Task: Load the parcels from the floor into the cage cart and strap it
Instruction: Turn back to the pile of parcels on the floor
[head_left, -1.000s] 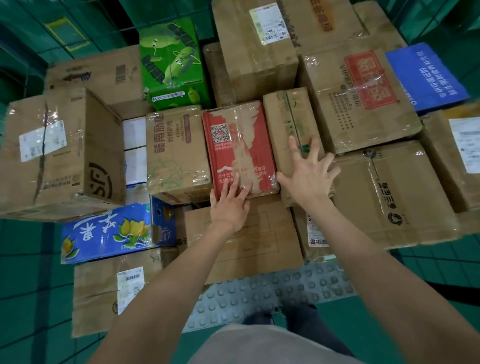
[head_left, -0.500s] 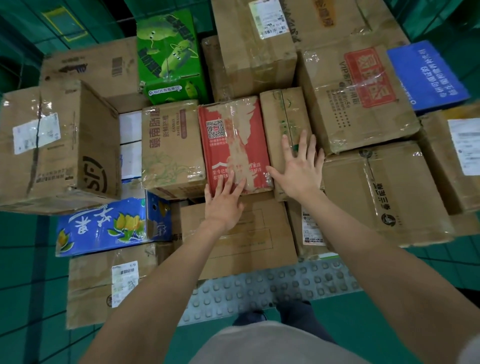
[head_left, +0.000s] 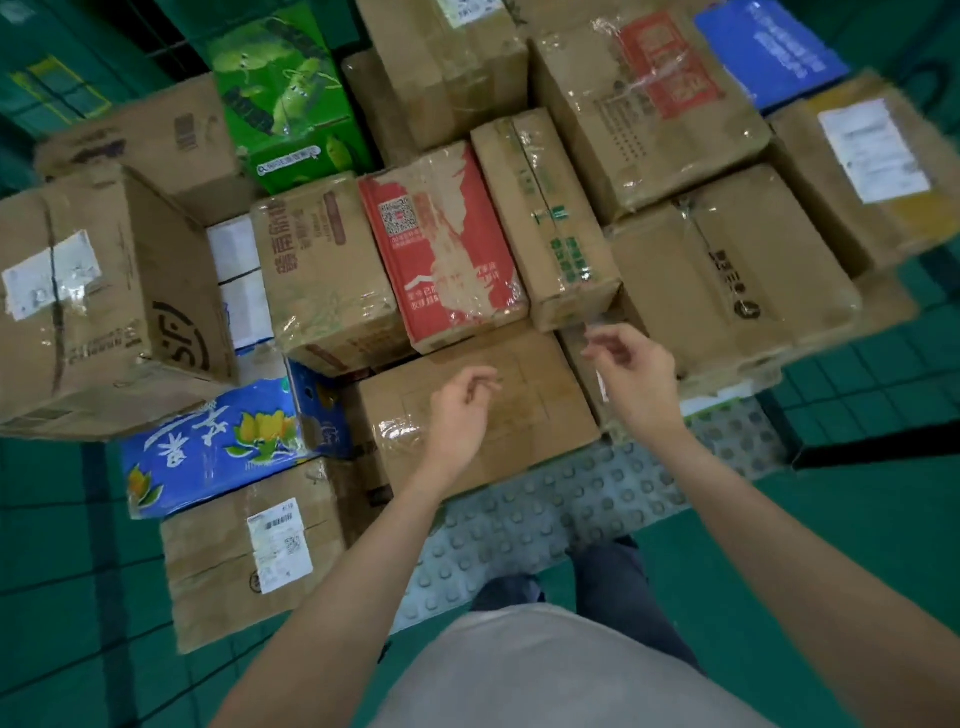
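Parcels lie packed edge to edge on the green floor (head_left: 62, 545), filling the view from 9 o'clock round to 3 o'clock, and no cage cart can be made out for certain. At 9 o'clock a big brown box (head_left: 104, 312) with a round "SF" mark on its side leans over the others; I judge it could slide off if a neighbour is pulled out. Below it, toward 8 o'clock, the blue box (head_left: 218, 441) printed with yellow flowers carries large white characters too slanted to read. At 11 o'clock the green box (head_left: 285, 93) shows cartoon figures. Near centre the red box (head_left: 441, 244) bears a QR code, its print torn under glossy tape, which may make it slippery. The left hand (head_left: 457, 410) hangs above a plain flat box (head_left: 519, 395), its grip loosely curled on nothing; the right hand (head_left: 634, 374) at 1 o'clock likewise holds nothing. Tightly wedged boxes leave little finger room, so a lift might drag its neighbours. At 2 o'clock a white label (head_left: 872, 150) is blurred.
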